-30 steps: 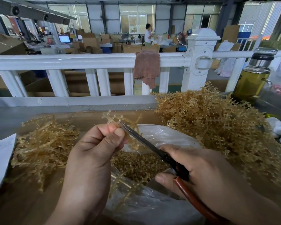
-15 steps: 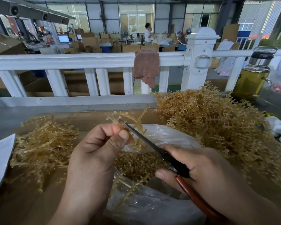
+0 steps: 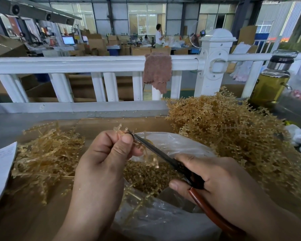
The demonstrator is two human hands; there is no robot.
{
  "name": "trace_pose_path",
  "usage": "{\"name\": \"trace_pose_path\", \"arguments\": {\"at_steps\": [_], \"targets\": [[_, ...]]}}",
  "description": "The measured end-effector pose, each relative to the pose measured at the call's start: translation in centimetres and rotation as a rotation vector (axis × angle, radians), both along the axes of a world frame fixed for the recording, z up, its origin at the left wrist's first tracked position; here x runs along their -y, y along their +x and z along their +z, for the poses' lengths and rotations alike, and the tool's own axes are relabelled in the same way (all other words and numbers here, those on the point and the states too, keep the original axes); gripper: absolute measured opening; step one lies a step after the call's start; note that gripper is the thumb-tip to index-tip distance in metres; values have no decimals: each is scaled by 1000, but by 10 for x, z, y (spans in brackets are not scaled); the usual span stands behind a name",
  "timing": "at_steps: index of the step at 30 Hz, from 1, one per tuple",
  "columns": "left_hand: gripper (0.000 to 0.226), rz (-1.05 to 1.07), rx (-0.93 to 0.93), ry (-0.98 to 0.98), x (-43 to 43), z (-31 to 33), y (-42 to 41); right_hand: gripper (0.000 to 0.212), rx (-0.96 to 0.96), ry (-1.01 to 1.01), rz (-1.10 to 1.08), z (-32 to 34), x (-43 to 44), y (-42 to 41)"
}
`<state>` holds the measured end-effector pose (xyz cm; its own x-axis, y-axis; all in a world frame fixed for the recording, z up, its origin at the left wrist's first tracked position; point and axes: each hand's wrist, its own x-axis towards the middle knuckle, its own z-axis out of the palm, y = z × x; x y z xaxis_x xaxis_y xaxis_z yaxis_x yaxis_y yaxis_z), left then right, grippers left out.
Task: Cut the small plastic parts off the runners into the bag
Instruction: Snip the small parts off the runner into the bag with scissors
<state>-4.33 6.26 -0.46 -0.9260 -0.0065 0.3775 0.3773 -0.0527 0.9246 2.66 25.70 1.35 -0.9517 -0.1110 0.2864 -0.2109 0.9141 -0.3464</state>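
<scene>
Pinching a runner (image 3: 120, 130) in our left hand (image 3: 104, 159), we are gripping scissors (image 3: 155, 150) in our right hand (image 3: 224, 180), blades nearly closed at its tip, above the bag (image 3: 181, 142).

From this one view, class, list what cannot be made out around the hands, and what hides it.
Head view:
1. Thin amber plastic runner: mostly hidden inside the left hand; hanging end blurred.
2. Red-handled black scissors: handles largely covered by the right hand.
3. Clear plastic bag: lower part behind both hands.
4. White printed sheet: cut by the left edge, print too small.
</scene>
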Motion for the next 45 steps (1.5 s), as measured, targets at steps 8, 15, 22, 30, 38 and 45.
{"name": "trace_pose_path", "arguments": {"at_steps": [8,15,22,30,38,45], "targets": [[29,17,-31,-18,1,2,0,68,35,-52,28,0,-2,0],[25,60,-85,-157,5,2,0,68,54,-81,38,-1,-1,0],[21,112,-125,-186,6,-2,-2,70,74,-101,40,-2,-2,2],[24,119,-176,-257,5,-2,-3,71,73,-85,53,-2,-5,1],[28,86,-202,-254,2,2,0,73,48,-95,58,-2,-7,0],[27,82,-194,-262,2,2,1,66,19,-47,42,-2,-8,0]]}}
